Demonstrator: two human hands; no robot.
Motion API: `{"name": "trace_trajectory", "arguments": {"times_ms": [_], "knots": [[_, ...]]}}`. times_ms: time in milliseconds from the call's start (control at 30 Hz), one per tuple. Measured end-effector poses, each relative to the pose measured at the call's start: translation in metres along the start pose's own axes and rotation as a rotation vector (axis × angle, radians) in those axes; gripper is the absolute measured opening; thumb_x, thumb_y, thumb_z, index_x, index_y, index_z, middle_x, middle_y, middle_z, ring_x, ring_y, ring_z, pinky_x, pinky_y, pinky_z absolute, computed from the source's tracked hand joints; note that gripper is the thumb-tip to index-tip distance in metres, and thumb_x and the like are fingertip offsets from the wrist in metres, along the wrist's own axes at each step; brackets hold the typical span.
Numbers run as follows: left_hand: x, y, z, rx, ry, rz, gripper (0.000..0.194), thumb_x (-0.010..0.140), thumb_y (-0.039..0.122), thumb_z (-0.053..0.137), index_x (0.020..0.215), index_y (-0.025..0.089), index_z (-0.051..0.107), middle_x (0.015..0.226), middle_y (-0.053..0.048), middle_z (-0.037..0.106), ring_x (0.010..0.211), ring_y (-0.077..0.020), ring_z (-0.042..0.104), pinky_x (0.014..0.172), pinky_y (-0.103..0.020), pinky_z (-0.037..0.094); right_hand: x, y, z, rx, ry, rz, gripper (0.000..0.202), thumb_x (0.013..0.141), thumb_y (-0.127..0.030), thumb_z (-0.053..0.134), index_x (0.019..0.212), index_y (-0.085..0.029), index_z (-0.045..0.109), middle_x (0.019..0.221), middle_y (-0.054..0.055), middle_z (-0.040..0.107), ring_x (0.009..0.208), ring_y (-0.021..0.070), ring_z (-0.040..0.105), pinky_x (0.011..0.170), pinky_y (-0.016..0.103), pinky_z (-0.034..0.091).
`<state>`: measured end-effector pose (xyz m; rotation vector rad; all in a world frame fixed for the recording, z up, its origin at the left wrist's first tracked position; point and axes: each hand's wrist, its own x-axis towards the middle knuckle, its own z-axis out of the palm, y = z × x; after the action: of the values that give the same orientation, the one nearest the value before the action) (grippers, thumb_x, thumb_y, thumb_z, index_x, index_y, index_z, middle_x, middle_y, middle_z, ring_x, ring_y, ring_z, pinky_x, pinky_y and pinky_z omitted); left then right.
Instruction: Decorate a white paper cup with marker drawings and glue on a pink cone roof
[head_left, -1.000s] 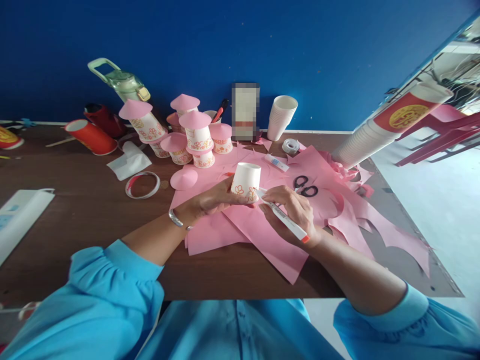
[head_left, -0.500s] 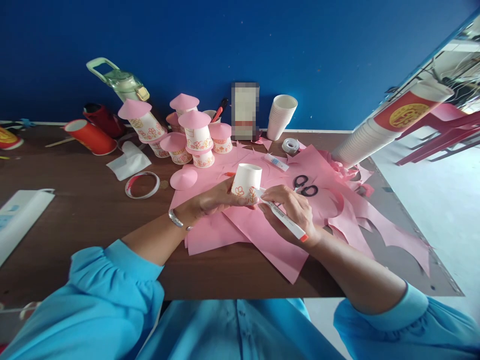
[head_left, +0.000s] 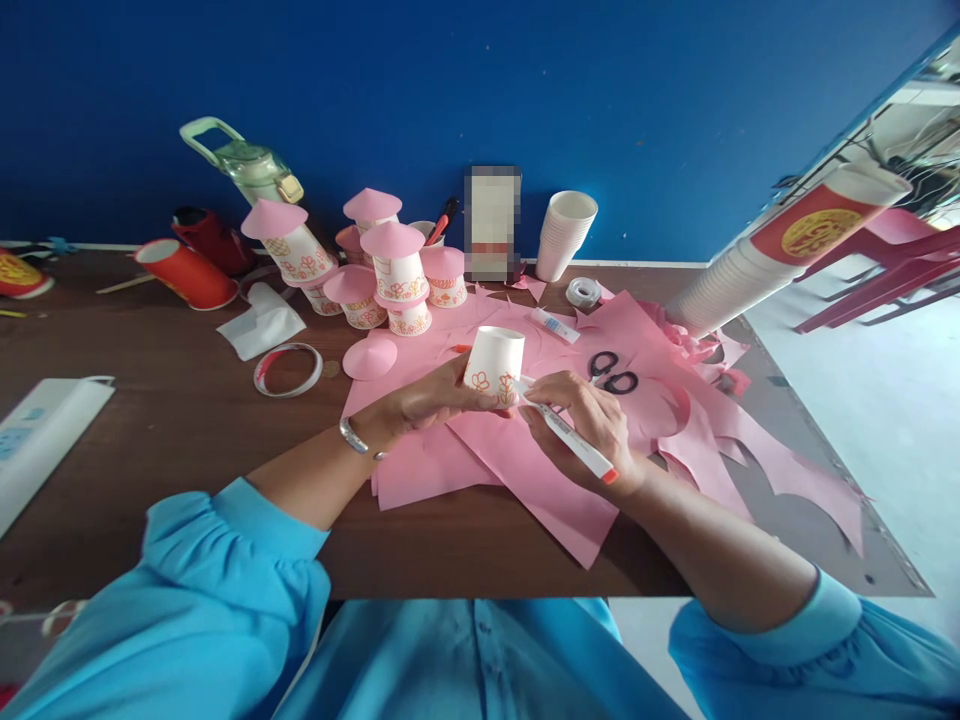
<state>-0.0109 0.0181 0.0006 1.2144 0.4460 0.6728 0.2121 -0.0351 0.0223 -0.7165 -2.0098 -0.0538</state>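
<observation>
My left hand (head_left: 439, 393) is closed around a white paper cup (head_left: 496, 352), which it holds upside down above sheets of pink paper (head_left: 442, 465). Orange flowers are drawn along the cup's lower part. In my right hand (head_left: 589, 420) is a white marker with an orange end (head_left: 574, 445), its tip at the flowers on the cup's right side. Behind the cup lies an orange marker cap (head_left: 460, 349), partly hidden. Black-handled scissors (head_left: 613, 374) and a small white tube (head_left: 556, 325) rest on the pink paper.
Decorated cup towers with pink cone roofs (head_left: 393, 262) stand at the back left, near a loose pink cone (head_left: 370, 357) and a tape roll (head_left: 288, 371). A white cup stack (head_left: 566, 235) is by the blue wall. A taller cup stack (head_left: 780, 255) leans at right.
The hands, cup and marker keep almost the same pose, with the marker tip still at the cup. The whole view has shifted very slightly.
</observation>
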Motion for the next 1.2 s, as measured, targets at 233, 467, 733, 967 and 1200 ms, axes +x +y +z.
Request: {"name": "trace_trajectory", "arguments": {"times_ms": [233,467,733,967,1200], "knots": [[0.0,-0.005,-0.003,-0.012,0.013,0.011,0.043,0.081,0.041,0.092,0.115,0.019,0.077,0.117,-0.012,0.078,0.111,-0.0275,0.074,0.097,-0.043,0.063,-0.001,0.0,0.0,-0.011,-0.001,-0.011,0.014,0.101,-0.016,0.067,0.109,-0.025,0.06,0.086,0.001,0.075,0.07,0.0147,0.073,0.062,0.024,0.058],[-0.001,0.0,0.001,-0.038,0.024,-0.012,0.034,0.083,0.035,0.089,0.112,0.02,0.078,0.113,-0.011,0.079,0.111,-0.0285,0.075,0.099,-0.046,0.064,0.002,-0.002,-0.002,0.009,0.038,-0.031,0.015,0.099,-0.013,0.067,0.108,-0.024,0.061,0.084,0.001,0.075,0.071,0.0159,0.075,0.064,0.025,0.061],[-0.001,0.0,0.0,-0.165,0.069,0.038,0.03,0.086,0.032,0.085,0.113,0.022,0.075,0.112,-0.008,0.08,0.112,-0.0281,0.077,0.103,-0.047,0.063,-0.001,0.001,-0.002,0.021,0.08,0.009,0.021,0.1,-0.017,0.067,0.119,-0.024,0.063,0.094,0.005,0.076,0.08,0.0203,0.076,0.067,0.032,0.063],[0.003,-0.008,-0.008,-0.321,0.065,0.028,0.04,0.089,0.024,0.08,0.127,0.02,0.07,0.117,-0.012,0.08,0.108,-0.0255,0.079,0.1,-0.043,0.064,-0.002,0.001,-0.002,0.029,0.035,0.017,0.028,0.1,-0.016,0.069,0.125,-0.025,0.062,0.099,0.006,0.078,0.087,0.021,0.079,0.07,0.031,0.065],[0.002,-0.007,-0.002,-0.096,0.062,-0.033,0.042,0.082,0.031,0.091,0.118,0.02,0.072,0.109,-0.008,0.077,0.102,-0.0222,0.074,0.095,-0.038,0.06,-0.006,0.0,0.003,0.052,-0.012,-0.031,0.028,0.099,-0.015,0.069,0.126,-0.023,0.062,0.103,0.008,0.079,0.091,0.022,0.081,0.074,0.032,0.068]]}}
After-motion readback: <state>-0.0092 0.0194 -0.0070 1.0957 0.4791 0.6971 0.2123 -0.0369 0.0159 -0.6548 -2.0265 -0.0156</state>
